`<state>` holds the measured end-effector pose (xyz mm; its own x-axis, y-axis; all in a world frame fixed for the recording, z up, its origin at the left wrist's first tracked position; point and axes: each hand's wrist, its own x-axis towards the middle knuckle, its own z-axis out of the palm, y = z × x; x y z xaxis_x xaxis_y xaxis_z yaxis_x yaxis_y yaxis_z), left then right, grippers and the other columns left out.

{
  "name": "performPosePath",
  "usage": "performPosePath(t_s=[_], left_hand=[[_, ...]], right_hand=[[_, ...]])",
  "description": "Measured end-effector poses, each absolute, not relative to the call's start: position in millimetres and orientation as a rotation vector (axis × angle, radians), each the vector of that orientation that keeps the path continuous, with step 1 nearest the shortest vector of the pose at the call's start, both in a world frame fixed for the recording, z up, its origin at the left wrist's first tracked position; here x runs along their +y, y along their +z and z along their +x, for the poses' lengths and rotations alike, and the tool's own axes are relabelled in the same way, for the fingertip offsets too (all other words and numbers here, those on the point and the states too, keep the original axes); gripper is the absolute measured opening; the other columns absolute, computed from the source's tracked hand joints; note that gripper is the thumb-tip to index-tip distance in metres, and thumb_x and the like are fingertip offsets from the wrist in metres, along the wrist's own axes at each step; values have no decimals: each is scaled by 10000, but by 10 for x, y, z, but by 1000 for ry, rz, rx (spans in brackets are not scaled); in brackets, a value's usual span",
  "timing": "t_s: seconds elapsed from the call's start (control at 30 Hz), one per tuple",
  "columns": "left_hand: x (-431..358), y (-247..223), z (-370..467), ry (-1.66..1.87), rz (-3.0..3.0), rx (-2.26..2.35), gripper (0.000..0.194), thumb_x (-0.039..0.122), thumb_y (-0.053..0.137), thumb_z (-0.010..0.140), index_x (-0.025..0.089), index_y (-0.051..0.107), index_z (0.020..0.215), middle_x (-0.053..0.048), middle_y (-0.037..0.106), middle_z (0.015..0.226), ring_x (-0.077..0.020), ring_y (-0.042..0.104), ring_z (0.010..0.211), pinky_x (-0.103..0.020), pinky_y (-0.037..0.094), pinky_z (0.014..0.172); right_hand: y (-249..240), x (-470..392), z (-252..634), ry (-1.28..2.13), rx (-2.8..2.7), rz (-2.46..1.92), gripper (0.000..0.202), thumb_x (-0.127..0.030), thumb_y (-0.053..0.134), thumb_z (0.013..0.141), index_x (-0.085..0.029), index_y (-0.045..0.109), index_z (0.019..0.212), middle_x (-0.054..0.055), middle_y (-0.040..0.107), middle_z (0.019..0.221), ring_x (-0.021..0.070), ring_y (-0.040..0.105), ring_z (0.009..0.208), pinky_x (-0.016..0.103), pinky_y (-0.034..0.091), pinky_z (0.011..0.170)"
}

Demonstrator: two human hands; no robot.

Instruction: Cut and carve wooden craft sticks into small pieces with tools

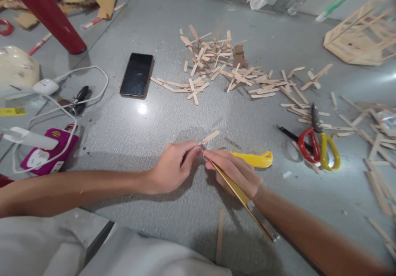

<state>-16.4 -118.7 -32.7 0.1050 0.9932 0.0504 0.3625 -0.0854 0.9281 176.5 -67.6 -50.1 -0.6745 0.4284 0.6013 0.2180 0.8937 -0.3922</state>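
Observation:
Near the middle of the grey table (123, 127), my left hand (176, 164) is closed on a small wooden stick (211, 137), whose rounded end points up and right. My right hand (233, 171) is closed around a long gold-coloured tool (230, 182) with a silvery rear end. The tool's front tip meets the stick between my fingertips. Just behind my right hand lies a yellow tool (255, 159), with a thin grey strip (232, 143) beside it. One loose wooden stick (220, 237) rests close to the table's front edge.
Piles of wooden sticks (241, 76) spread across the back and right. Scissors with red and yellow handles (320, 148) lie at the right. A black phone (136, 76), a purple power strip (51, 150) with white cables and a red post (46, 16) are left. A wooden frame (355, 41) stands back right.

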Motion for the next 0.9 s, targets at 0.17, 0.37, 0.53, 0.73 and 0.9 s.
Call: performPosePath(t_s=[0.17, 0.37, 0.53, 0.73, 0.9], left_hand=[[-1186, -315, -170, 935, 1591, 1403, 395, 248, 383, 1029, 180, 421, 642, 62, 421, 550, -73, 377, 506, -223, 295, 531], [-1173, -294, -166, 887, 1581, 1423, 392, 236, 384, 1020, 179, 433, 635, 61, 435, 536, -73, 384, 490, -224, 301, 525], [-1167, -296, -164, 878, 1559, 1427, 407, 259, 386, 1022, 183, 437, 626, 58, 426, 523, -80, 385, 490, -226, 306, 518], [-1166, -307, -169, 889, 1523, 1398, 391, 267, 391, 1022, 181, 426, 642, 60, 428, 535, -74, 385, 493, -220, 295, 516], [-1168, -318, -164, 877, 1517, 1404, 395, 269, 395, 1015, 180, 416, 631, 58, 423, 534, -74, 394, 499, -220, 286, 510]], right_hand=[[-451, -615, 1748, 377, -2327, -375, 487, -65, 544, 966, -158, 495, 1441, 58, 764, 948, 174, 738, 872, 292, 623, 733], [-395, -570, 1717, 68, -2475, -332, 367, -103, 572, 962, -135, 563, 1327, 59, 747, 885, 190, 723, 795, 303, 602, 684], [-378, -576, 1725, 46, -2531, -377, 356, -96, 562, 961, -106, 556, 1317, 97, 743, 923, 214, 718, 835, 328, 596, 691], [-413, -570, 1699, 39, -2473, -348, 312, -73, 609, 920, -114, 603, 1228, 91, 748, 913, 205, 722, 827, 306, 589, 686], [-476, -595, 1622, 154, -2291, -433, 315, -38, 627, 861, -150, 608, 1155, 44, 740, 825, 154, 703, 715, 254, 590, 653]])
